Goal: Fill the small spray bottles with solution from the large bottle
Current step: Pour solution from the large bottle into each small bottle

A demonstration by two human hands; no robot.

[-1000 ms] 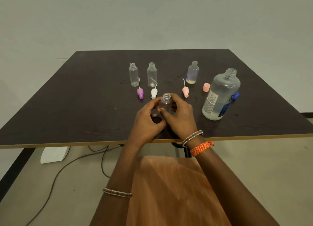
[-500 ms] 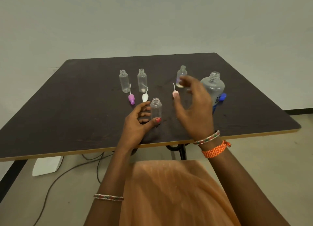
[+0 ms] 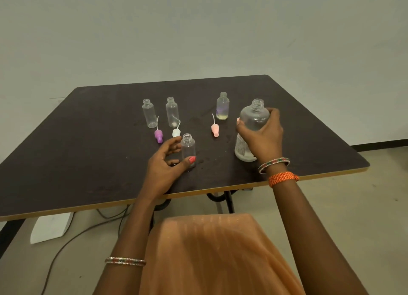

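Big risk here: spilling. Right hand wrapped round the shoulder of the large clear plastic bottle with the white label, cap off, standing on the dark brown tabletop just right of the small clear uncapped spray bottle. Left hand curled round that small bottle, thumb on the near side, fingers behind, bottom on the tabletop.

Tiny neck on the small one, wide mouth on the large one. Tip too fast and probably a gush straight over the rim and onto the left hand. No funnel in sight either. Looks like a few wet spots on the tabletop just right of the small bottle already, so maybe slippery under the base; hard to tell for sure.

Second worry: a grip that high on a heavy bottle could mean a wobble on the lift, and a clip against the pink spray cap with the thin dip tube lying up-left of it, or against the small bottle with a bit of yellowish liquid standing just behind that.

Two more empty clear small bottles standing further back-left of the held one, purple spray cap and white spray cap lying in front of them, white one nearly touching the left fingers. Easy to knock with a twitch.

Best bet, as a guess: mouth to mouth, slow tilt, firm hold on the small one.
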